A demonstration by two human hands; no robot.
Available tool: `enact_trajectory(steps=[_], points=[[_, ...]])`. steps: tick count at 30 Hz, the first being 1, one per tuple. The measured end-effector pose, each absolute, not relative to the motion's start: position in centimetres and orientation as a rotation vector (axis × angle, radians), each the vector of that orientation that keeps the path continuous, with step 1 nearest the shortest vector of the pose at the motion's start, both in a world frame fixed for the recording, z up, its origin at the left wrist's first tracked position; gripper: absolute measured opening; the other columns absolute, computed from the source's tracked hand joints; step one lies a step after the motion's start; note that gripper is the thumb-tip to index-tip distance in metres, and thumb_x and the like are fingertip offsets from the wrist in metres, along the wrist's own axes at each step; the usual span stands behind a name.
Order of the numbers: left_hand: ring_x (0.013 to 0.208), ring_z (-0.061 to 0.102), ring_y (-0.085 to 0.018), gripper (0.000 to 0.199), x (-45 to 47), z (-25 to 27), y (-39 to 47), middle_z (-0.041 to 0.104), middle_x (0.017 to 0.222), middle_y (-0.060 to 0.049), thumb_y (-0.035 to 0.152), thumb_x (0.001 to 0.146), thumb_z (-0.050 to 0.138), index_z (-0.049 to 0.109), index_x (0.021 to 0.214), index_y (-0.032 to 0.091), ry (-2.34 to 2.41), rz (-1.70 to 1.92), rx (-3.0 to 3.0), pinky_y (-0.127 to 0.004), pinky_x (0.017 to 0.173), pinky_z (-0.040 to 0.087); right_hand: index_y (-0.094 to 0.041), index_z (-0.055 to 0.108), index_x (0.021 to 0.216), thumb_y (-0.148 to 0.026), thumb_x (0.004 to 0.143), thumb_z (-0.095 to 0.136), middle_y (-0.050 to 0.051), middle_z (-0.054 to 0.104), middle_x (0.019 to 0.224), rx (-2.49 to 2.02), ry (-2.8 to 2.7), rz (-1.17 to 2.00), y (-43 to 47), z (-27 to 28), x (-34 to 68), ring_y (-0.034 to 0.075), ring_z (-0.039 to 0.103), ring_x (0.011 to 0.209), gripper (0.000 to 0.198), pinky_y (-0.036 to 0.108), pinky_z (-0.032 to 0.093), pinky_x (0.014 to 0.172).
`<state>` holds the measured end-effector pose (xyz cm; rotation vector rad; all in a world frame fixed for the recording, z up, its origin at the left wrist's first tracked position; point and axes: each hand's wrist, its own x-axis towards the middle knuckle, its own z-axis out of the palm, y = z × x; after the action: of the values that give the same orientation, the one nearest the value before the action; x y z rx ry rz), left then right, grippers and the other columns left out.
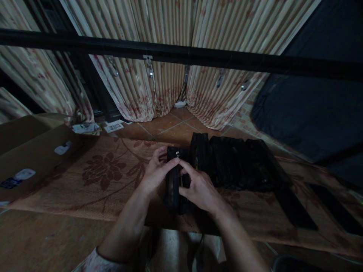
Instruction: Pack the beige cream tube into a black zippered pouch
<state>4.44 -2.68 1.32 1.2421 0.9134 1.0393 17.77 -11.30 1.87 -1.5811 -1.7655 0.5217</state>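
Black fabric is what the fingers are on here: a zippered pouch (172, 192) sitting on the cloth right in front of the person, long side pointing toward them. The left hand (154, 172) has its fingers curled around the far left side, thumb laid across the top just below the shiny zipper pull (177, 153), so yeah, it's holding the pouch. The right hand (200, 187) comes in from the other side, index fingertip meeting the left thumb near that pull, its own thumb lower down by the zip. There's a fair gap between that index and thumb, and I can't tell how firmly it grips, if at all.

Just right of the pouch there's a row of similar black pouches (238, 162) packed side by side, too dark to count properly. Past those, 2 flat black panels (336, 207) lie on the reddish-brown floral cloth (113, 200).

Over on the left is an open cardboard box (39, 151) with white labels, and near it some loose papers (86, 129) plus a card with a QR-style code (114, 127). Further out: brown floor tiles (167, 126), striped floral curtains (167, 87), a black bar (181, 51) crossing the whole view, and a big dark blue fabric cover (317, 105) at upper right.
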Motion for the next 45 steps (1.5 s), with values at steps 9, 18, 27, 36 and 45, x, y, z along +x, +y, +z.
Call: enact_trajectory(steps=[9, 18, 27, 36, 45], points=[[0.131, 0.042, -0.024, 0.046, 4.6, 0.9, -3.4, 0.047, 0.139, -0.008, 0.026, 0.077, 0.066, 0.056, 0.122, 0.021, 0.967, 1.151, 1.970, -0.039, 0.111, 0.031, -0.024, 0.058, 0.124, -0.017, 0.083, 0.055, 0.004, 0.067, 0.108, -1.543, -1.639, 0.355, -11.0, 1.0, 18.1, 0.014, 0.061, 0.081, 0.042, 0.027, 0.050, 0.077], [0.089, 0.067, -0.021, 0.033, 5.7, 2.2, -5.3, 0.071, 0.095, -0.006, 0.035, 0.092, 0.046, 0.058, 0.119, 0.021, 1.222, 0.753, 2.418, -0.032, 0.082, 0.050, -0.022, 0.066, 0.106, -0.012, 0.087, 0.046, 0.003, 0.068, 0.094, -1.452, -1.517, 0.197, -10.8, 0.7, 18.5, 0.014, 0.064, 0.084, 0.030, 0.026, 0.050, 0.078], [0.084, 0.070, -0.025, 0.044, 6.3, 2.1, -5.1, 0.072, 0.093, -0.011, 0.031, 0.097, 0.030, 0.040, 0.136, 0.013, 1.249, 0.323, 2.663, -0.035, 0.076, 0.051, -0.022, 0.068, 0.101, -0.014, 0.088, 0.048, 0.003, 0.068, 0.090, -1.464, -1.488, 0.167, -10.7, 0.3, 18.7, 0.014, 0.065, 0.081, 0.025, 0.027, 0.050, 0.075], [0.111, 0.062, -0.018, 0.064, 5.8, 1.2, -4.4, 0.065, 0.121, -0.006, 0.008, 0.084, 0.042, 0.031, 0.146, 0.024, 0.912, 0.556, 2.298, -0.033, 0.098, 0.046, -0.023, 0.068, 0.100, -0.015, 0.089, 0.048, 0.003, 0.067, 0.089, -1.472, -1.431, 0.160, -10.7, 0.4, 18.7, 0.014, 0.064, 0.080, 0.024, 0.027, 0.050, 0.074], [0.109, 0.061, -0.017, 0.055, 5.3, 1.0, -4.0, 0.063, 0.122, -0.008, 0.009, 0.086, 0.043, 0.043, 0.139, 0.022, 0.870, 0.777, 2.114, -0.034, 0.096, 0.048, -0.021, 0.068, 0.100, -0.018, 0.089, 0.049, 0.003, 0.067, 0.090, -1.511, -1.436, 0.147, -10.7, 0.4, 18.6, 0.015, 0.064, 0.081, 0.022, 0.028, 0.048, 0.074]])
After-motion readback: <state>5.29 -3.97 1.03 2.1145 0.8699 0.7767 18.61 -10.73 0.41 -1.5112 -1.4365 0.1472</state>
